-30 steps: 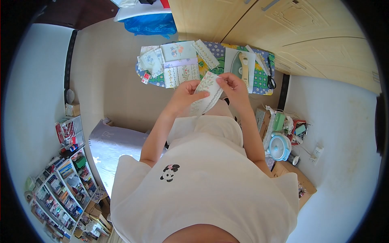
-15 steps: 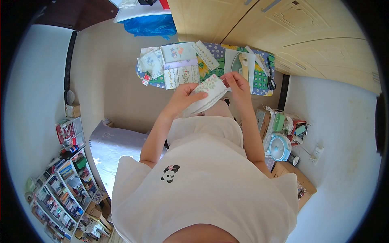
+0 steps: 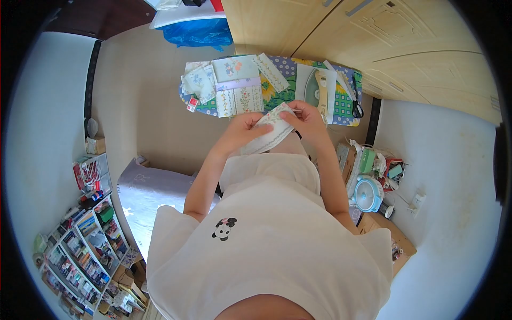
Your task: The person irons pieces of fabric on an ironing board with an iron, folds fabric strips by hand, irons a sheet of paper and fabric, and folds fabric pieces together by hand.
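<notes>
A small white floral fabric piece (image 3: 269, 137) is held between both hands above my lap. My left hand (image 3: 244, 129) pinches its left side, thumb on top. My right hand (image 3: 306, 120) grips the upper right corner with thumb and fingers; something thin, too small to make out, shows at the fingertips. Beyond the hands stands a patterned ironing board (image 3: 274, 97) with folded floral fabrics (image 3: 234, 68), a narrow floral strip (image 3: 271, 72) and an iron (image 3: 320, 88) on a white sheet. Black-handled scissors (image 3: 357, 109) lie at the board's right end.
A small red-and-white box (image 3: 192, 104) lies on the board's left edge. Wooden cabinets (image 3: 405, 48) rise behind the board. To the right are a light blue fan (image 3: 368, 193) and cartons. Crowded shelves (image 3: 85, 248) and a grey-covered surface (image 3: 152, 184) are on the left.
The fabric has tilted to lie lower and flatter. My right hand pulled slightly away from its corner, then came back onto it, with the thumb now over the fabric.
</notes>
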A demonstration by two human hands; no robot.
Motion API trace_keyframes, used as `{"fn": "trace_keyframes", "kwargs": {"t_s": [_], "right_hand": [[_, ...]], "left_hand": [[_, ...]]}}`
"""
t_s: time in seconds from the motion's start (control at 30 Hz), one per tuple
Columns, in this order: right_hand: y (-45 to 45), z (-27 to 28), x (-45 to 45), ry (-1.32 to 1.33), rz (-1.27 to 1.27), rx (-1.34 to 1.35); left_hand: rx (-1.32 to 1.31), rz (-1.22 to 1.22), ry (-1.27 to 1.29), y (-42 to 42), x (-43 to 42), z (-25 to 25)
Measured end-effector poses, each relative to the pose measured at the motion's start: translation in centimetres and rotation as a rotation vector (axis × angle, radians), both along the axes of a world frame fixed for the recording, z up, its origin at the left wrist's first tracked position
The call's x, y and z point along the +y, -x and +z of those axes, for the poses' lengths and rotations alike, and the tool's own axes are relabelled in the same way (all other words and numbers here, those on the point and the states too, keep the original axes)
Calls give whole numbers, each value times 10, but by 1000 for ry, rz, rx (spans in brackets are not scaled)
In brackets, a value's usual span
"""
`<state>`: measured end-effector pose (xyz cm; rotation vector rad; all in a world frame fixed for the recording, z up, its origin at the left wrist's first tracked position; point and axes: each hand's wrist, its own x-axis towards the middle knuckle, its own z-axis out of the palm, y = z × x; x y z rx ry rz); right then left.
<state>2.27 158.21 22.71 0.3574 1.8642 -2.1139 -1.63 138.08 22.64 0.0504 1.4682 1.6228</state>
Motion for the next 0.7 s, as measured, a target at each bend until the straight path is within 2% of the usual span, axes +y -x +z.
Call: {"fn": "trace_keyframes", "kwargs": {"t_s": [0.1,0.17,0.27,0.3,0.33,0.4,0.47,0.5,0.57,0.63,0.67,0.7], "right_hand": [[-1,-13,7,17,-37,14],[-4,-15,14,15,-48,65],[-9,-19,29,-70,-69,-63],[-11,-26,39,-123,64,-69],[-14,-34,45,-177,194,-76],[-19,-45,44,-124,189,-97],[-24,-54,41,-75,184,-124],[-24,-57,38,-39,207,-93],[-27,-72,43,-6,220,-66],[-31,-101,52,43,-18,-109],[-31,-120,64,37,-19,-113],[-29,-143,81,-227,-165,-114]], "left_hand": [[92,-54,-29,-2,-7,-11],[116,-259,12,-3,-21,-42],[90,-219,-35,-7,-36,-53],[92,-222,-37,-6,-41,-52],[60,-240,-71,-5,-45,-51],[31,-270,-112,0,-53,-61],[-227,-131,-272,-2,-55,-85],[-229,-141,-278,-3,-51,-94],[-19,-199,52,-6,-43,-111],[12,-263,132,0,-44,-150],[45,-316,219,3,-46,-173],[42,-316,214,6,-47,-194]]}}
